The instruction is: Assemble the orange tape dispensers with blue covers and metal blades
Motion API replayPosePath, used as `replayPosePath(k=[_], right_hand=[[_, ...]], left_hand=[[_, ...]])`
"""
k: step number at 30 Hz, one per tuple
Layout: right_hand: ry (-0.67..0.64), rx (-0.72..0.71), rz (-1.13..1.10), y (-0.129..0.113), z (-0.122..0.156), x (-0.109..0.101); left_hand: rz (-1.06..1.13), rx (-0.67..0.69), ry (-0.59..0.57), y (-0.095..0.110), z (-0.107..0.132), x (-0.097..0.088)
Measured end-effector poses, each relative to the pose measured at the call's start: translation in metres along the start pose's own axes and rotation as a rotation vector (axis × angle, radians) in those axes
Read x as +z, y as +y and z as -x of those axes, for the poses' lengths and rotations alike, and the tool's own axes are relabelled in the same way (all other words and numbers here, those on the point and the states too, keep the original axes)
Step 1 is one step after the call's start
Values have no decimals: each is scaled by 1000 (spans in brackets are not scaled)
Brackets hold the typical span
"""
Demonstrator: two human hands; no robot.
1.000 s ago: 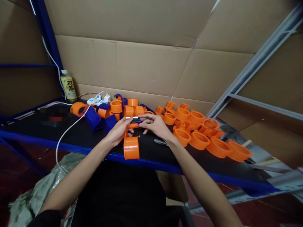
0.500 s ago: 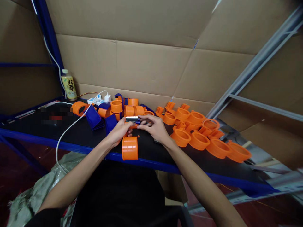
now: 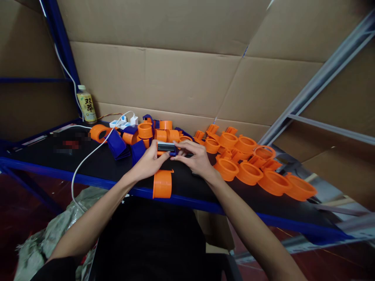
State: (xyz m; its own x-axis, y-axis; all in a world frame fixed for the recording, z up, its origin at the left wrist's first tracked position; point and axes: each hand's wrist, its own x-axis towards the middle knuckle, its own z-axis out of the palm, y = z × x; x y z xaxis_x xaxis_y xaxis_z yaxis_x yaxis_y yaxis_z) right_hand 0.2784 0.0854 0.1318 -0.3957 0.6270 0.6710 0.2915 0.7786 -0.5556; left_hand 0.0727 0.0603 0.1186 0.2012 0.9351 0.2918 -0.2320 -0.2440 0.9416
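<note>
Pinching a small dark piece [image 3: 166,147], fingers [image 3: 186,143] of left hand [image 3: 149,160] and right hand [image 3: 197,158] meet.

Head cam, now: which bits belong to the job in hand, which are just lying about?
In hand: left hand and right hand, both gripping the blue-and-metal piece; orange ring part just below them; orange parts pile and blue parts, likely stock.
Lying about: bottle, power strip, white cable.

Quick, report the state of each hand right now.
Left hand: closed on one end of the small blue and metal part.
Right hand: fingertips closed on the other end of the same part.
</note>
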Motion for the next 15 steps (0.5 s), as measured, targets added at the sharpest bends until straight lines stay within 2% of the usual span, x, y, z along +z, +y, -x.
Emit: replayPosePath(k=[3,8,10,13,15], right_hand=[[42,49,5,2,1,4],[136,186,-58,6,0,4],[155,190,-54,5,-1,2],[157,125,-2,1,-3,1],[116,85,12,-3,-5,2]], left_hand=[[20,26,-19,8,1,-1],[442,-102,-278,25,-3,-8],[535,-147,-332,28,-4,-13],[535,-155,-334,26,-7,-19],[525,-133,-277,23,-9,-22]])
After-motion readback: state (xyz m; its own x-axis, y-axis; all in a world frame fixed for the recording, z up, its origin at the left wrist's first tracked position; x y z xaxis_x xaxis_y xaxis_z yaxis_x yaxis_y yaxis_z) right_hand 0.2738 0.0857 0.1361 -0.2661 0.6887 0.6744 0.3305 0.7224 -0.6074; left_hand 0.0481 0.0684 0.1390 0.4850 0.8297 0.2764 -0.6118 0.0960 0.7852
